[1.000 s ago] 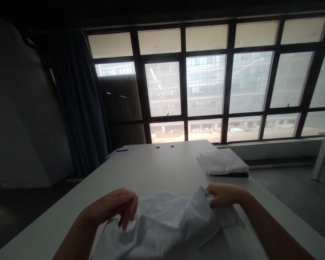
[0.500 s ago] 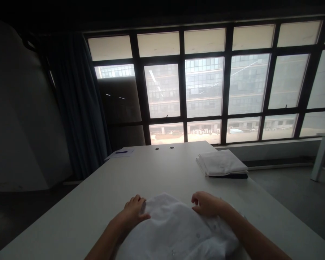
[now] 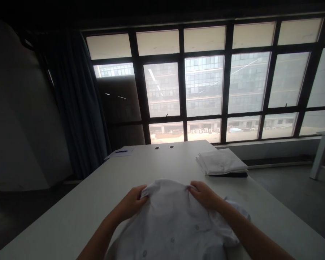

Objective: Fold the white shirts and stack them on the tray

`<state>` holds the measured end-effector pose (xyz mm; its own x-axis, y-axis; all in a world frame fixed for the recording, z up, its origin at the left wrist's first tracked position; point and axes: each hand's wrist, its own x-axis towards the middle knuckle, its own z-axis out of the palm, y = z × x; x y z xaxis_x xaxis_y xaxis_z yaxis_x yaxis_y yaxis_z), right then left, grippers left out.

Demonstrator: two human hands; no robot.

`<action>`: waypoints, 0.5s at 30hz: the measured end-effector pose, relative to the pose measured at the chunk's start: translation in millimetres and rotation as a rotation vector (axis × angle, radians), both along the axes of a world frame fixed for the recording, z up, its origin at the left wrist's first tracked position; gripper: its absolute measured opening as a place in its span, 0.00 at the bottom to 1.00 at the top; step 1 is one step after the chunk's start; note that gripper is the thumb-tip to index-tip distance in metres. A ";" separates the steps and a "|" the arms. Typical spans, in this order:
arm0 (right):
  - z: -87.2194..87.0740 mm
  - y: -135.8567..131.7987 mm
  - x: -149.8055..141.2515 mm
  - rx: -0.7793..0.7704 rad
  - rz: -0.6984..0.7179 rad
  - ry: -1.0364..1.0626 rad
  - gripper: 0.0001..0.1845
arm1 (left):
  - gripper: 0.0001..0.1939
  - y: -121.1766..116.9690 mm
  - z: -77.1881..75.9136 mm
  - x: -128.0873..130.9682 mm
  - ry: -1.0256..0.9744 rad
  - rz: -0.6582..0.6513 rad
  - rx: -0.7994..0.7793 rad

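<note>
A white buttoned shirt [image 3: 170,224] lies crumpled on the white table [image 3: 141,173] right in front of me. My left hand [image 3: 132,203] pinches the shirt's far edge on the left, fingers curled into the cloth. My right hand [image 3: 204,195] grips the same far edge on the right, fingers closed on the fabric. Between the two hands the edge is lifted slightly. Several small buttons show down the shirt's middle.
A stack of folded white cloth on a dark piece [image 3: 222,163] sits at the table's right side. A sheet of paper with a blue pen [image 3: 120,152] lies at the far left corner. Large windows and a dark curtain [image 3: 78,104] stand behind. Another table's leg [image 3: 318,159] is at far right.
Both hands have moved forward to the shirt's far edge and closed on it. The shirt has been turned so its buttoned side faces up, and it reaches farther across the table.
</note>
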<state>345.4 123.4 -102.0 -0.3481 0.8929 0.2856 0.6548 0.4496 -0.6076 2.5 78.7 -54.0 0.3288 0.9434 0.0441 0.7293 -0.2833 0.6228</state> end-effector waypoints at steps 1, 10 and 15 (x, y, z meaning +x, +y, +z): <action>6.2 3.7 3.7 0.034 -0.042 0.078 0.20 | 0.16 -2.9 7.9 -0.6 -0.035 0.005 0.020; 64.7 -19.5 48.0 -0.427 0.316 0.015 0.29 | 0.21 -30.8 47.5 -11.9 0.049 -0.107 -0.200; 55.2 -23.4 39.4 -0.640 0.285 -0.110 0.28 | 0.28 -32.1 35.9 -4.8 0.271 -0.130 -0.410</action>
<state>384.8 100.0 -46.8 -0.5899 0.7435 -0.3150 0.6377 0.1895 -0.7466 -2.3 46.6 -18.1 0.3931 0.8155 -0.4247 0.8551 -0.1545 0.4949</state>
